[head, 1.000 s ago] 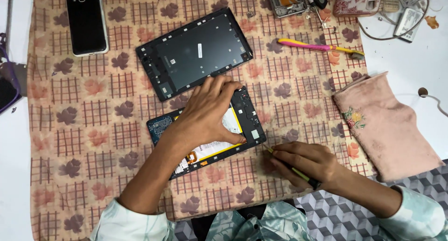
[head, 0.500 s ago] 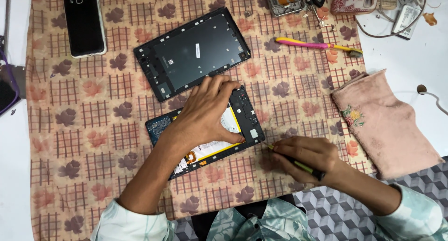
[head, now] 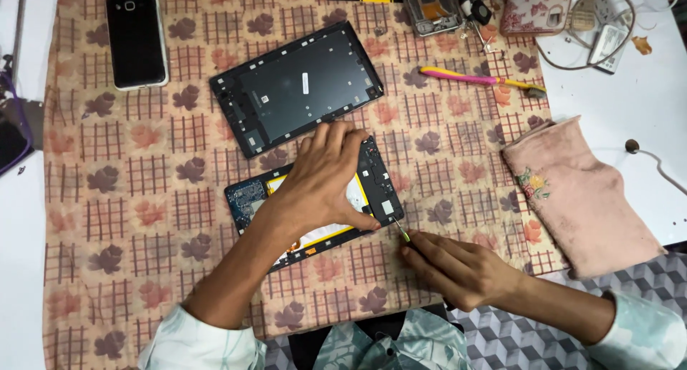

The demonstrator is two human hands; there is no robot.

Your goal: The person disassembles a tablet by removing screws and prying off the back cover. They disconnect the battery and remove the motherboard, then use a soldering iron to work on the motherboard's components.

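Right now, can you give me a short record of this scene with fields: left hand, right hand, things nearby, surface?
left hand: left hand lies flat on the opened tablet, pressing it down
right hand: right hand holds a thin screwdriver, its tip at the tablet's lower right corner
tablet: inner side up, circuit board showing
things nearby: back cover above the tablet; black phone at top left; pink toothbrush; pink pouch at right
surface: patterned cloth on a white table
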